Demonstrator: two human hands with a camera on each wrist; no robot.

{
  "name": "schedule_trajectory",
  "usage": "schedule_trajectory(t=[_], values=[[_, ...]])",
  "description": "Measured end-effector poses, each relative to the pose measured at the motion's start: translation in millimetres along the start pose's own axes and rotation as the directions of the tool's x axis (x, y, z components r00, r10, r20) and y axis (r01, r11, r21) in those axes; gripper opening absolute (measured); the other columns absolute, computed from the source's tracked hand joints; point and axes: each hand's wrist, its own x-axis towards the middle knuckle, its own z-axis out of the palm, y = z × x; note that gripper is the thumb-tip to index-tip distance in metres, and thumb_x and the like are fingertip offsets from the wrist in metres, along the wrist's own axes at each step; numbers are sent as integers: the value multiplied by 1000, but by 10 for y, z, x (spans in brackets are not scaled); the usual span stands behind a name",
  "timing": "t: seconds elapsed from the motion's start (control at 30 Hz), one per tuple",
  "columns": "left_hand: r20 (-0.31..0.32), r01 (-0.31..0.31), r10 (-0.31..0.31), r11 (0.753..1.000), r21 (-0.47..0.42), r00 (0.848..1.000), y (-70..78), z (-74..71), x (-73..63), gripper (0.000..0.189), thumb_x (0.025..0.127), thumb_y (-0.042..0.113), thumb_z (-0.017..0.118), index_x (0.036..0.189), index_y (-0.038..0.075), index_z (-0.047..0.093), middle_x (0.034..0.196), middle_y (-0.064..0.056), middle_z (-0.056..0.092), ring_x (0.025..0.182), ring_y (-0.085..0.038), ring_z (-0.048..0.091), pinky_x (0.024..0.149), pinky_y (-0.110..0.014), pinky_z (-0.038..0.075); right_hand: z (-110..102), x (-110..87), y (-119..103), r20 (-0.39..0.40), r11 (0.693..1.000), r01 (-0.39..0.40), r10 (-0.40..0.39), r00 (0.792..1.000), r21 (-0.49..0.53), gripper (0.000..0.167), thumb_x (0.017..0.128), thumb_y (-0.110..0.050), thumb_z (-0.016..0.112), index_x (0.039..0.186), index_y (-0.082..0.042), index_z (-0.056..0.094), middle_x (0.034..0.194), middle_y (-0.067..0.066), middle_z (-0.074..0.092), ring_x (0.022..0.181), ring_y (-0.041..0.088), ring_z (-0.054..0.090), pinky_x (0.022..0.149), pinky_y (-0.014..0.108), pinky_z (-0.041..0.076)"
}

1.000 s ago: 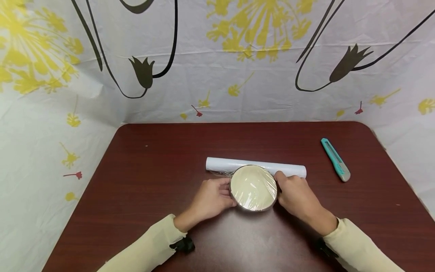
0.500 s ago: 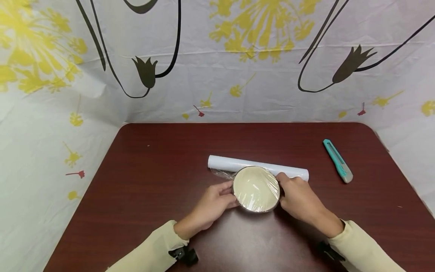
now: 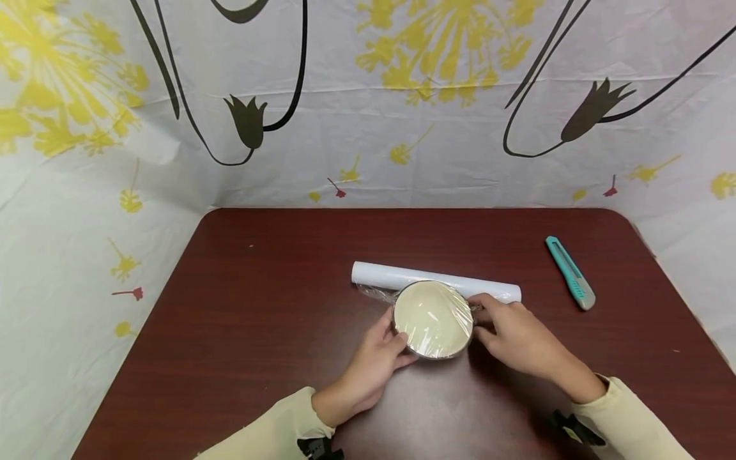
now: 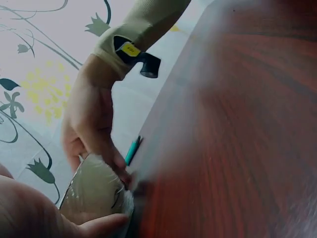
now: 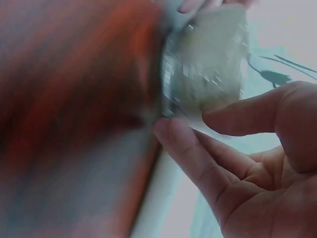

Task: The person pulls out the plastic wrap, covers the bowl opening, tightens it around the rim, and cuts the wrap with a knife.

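A round bowl (image 3: 434,319), cream inside, sits before me with clear plastic wrap stretched over its top. My left hand (image 3: 368,370) holds the bowl's left side, its thumb over the near rim and its fingers around the side. On the opposite side my right hand (image 3: 520,335) touches the wrapped edge, thumb and fingers spread a little apart. The right wrist view shows that thumb and those fingertips (image 5: 171,131) against the film at the bowl's side. Behind the bowl lies a white roll of plastic wrap (image 3: 397,276), with loose film beside its left part.
A teal utility knife (image 3: 570,273) lies on the dark red-brown table (image 3: 276,287), to the right of the roll. White sheeting with flower prints (image 3: 425,172) hangs behind the table and at its sides.
My left hand has shifted toward the bowl's near side, and its thumb now lies over the rim. The right hand's fingers have loosened and spread, and its wrist has moved right.
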Motion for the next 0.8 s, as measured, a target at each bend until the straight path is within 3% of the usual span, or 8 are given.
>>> schedule_trajectory(t=[0.07, 0.2, 0.3, 0.37, 0.5, 0.63, 0.8], values=[[-11, -16, 16, 1000, -19, 1000, -16, 14, 0, 68, 110, -9, 40, 172, -9, 10, 172, -38, 24, 156, -48, 35, 115, -60, 46, -96, 3, 30, -21, 1000, -2, 1, 1000, -10, 38, 95, -1, 78, 131, 0, 67, 100, -2, 83, 92, 17, 79, 77, 42, 60], [-18, -35, 34, 998, -49, 999, -31, 23, -1, 68, 110, -9, 39, 171, -10, 9, 174, -36, 19, 159, -48, 30, 120, -58, 40, -309, 44, 205, -146, 995, 24, -38, 989, -100, 24, 93, 0, 80, 116, -6, 74, 92, -4, 80, 78, 14, 73, 65, 38, 55], [-21, -43, 42, 998, -52, 999, -36, 24, 0, 68, 110, -9, 39, 171, -10, 10, 175, -36, 19, 159, -47, 29, 120, -58, 39, -425, 88, 391, -195, 984, 42, -76, 978, -176, 20, 93, 1, 82, 111, -5, 78, 100, 4, 78, 85, 23, 73, 69, 45, 57], [-23, -47, 46, 998, -50, 999, -40, 24, 0, 68, 110, -9, 40, 171, -10, 10, 174, -36, 19, 159, -47, 30, 120, -58, 40, -461, 117, 507, -173, 980, 55, -88, 981, -189, 21, 96, -2, 82, 117, -4, 79, 111, 11, 77, 95, 30, 74, 75, 51, 59], [-31, -53, 51, 997, -51, 998, -47, 22, 6, 68, 108, -10, 40, 170, -11, 14, 174, -35, 21, 158, -47, 33, 119, -56, 42, -455, 169, 691, -45, 985, 94, -101, 994, -144, 35, 102, -9, 79, 136, -3, 73, 132, 17, 73, 116, 37, 72, 90, 59, 58], [-48, -45, 43, 998, -34, 998, -43, 10, 24, 68, 105, -12, 44, 168, -13, 18, 171, -37, 27, 153, -46, 42, 116, -52, 47, -411, 182, 812, 40, 985, 131, -127, 991, -111, 44, 102, -10, 80, 144, -7, 68, 135, 13, 74, 116, 31, 72, 90, 54, 58], [-67, -26, 26, 1000, 7, 997, -14, -40, 58, 69, 101, -11, 48, 166, -16, 24, 167, -38, 36, 144, -44, 53, 111, -49, 53, -349, 159, 873, 28, 969, 200, -198, 980, -147, 50, 97, -8, 85, 144, -7, 69, 130, 13, 76, 113, 30, 75, 88, 54, 60]])
